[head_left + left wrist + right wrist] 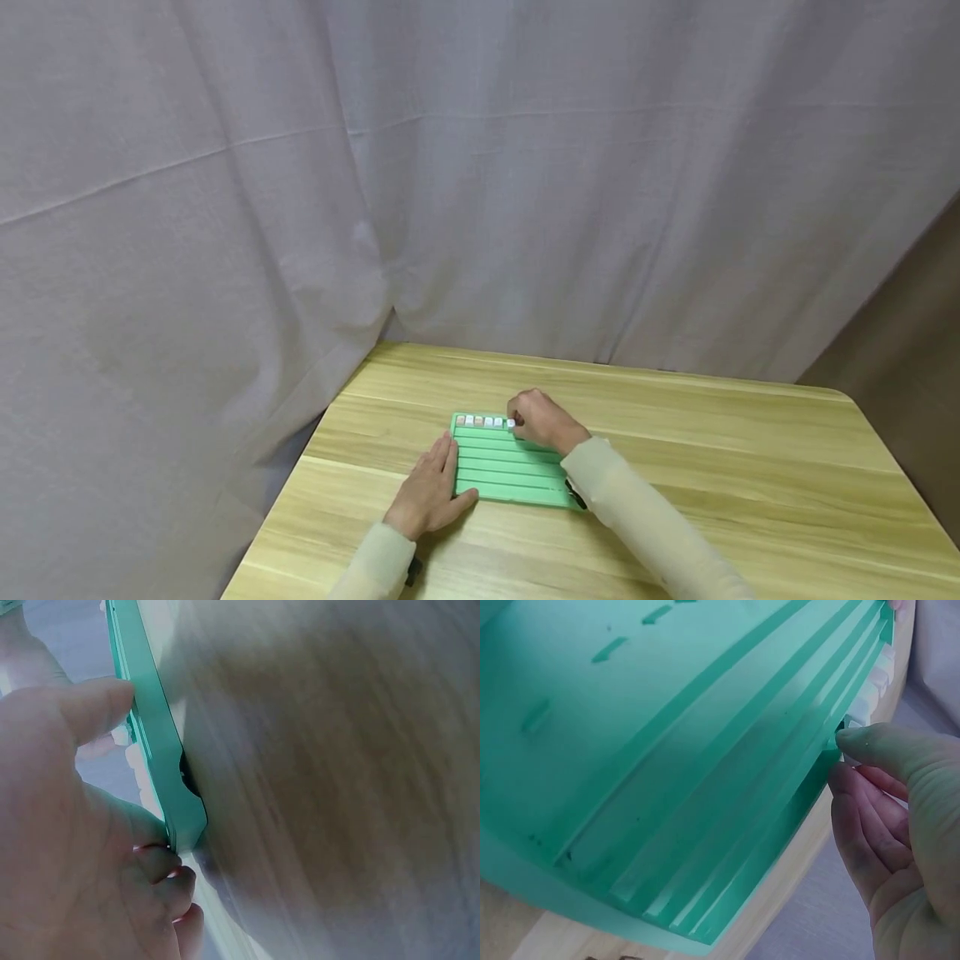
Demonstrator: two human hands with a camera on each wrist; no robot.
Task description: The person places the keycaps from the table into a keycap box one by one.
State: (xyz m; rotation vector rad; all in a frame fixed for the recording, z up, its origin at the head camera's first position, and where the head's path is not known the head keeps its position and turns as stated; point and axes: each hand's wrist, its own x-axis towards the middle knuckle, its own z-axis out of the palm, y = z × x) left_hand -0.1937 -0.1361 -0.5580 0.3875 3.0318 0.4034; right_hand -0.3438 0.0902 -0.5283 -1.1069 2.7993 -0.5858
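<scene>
A green ridged tray (510, 477) lies flat on the table. Along its far groove sits a row of several small white and tan keycaps (478, 422), starting from the left end. My right hand (542, 419) pinches one more white keycap (512, 423) between thumb and fingers at that groove, a small gap to the right of the row. In the right wrist view, the thumb tip (855, 742) is right at the groove. My left hand (426, 493) lies along the tray's left side, fingers stretched out against its edge and thumb on the near left corner.
The wooden table (712, 442) extends to the right of the tray and behind it. Grey curtains (525, 208) hang along the back and left of the table. Dark wrist straps show under both sleeves.
</scene>
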